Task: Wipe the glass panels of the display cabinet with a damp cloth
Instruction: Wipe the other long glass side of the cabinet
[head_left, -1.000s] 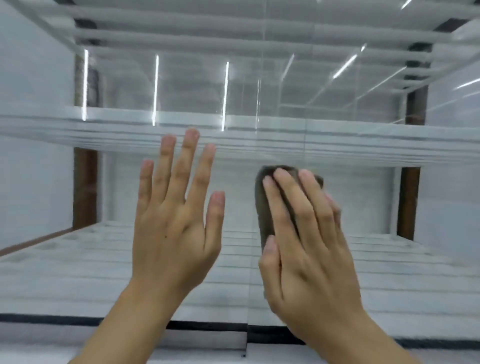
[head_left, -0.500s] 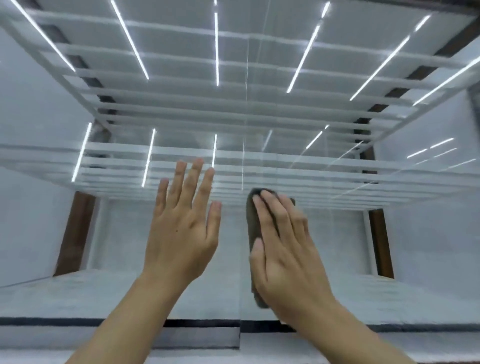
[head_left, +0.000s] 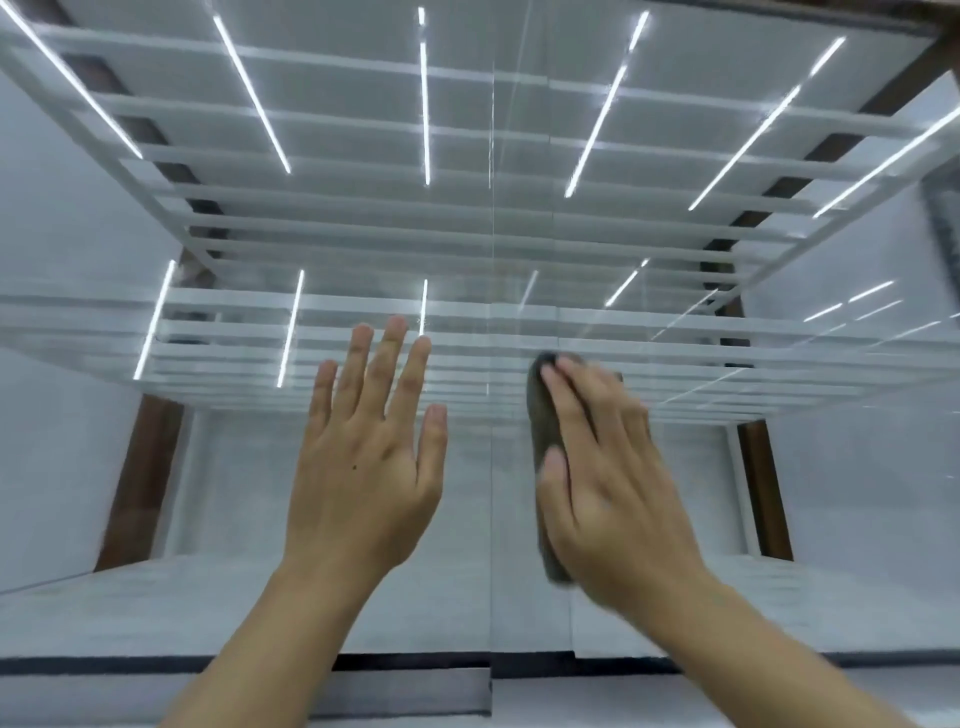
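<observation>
Right hand (head_left: 608, 488) flat, fingers straight, pins dark grey cloth (head_left: 543, 410) onto right glass panel (head_left: 831, 493), just right of seam (head_left: 491, 519). Left hand (head_left: 363, 467) spread, holds nothing; contact with glass unclear.

Risks: cloth only pinned, not gripped, may slide out; bare left palm may smudge glass.

Cloth long axis near vertical, upper end past fingertips, lower end below heel of hand.

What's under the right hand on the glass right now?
A dark grey cloth, pressed flat against the glass panel by the right hand. Its top, left edge and lower end show; the palm and fingers cover the rest.
</observation>
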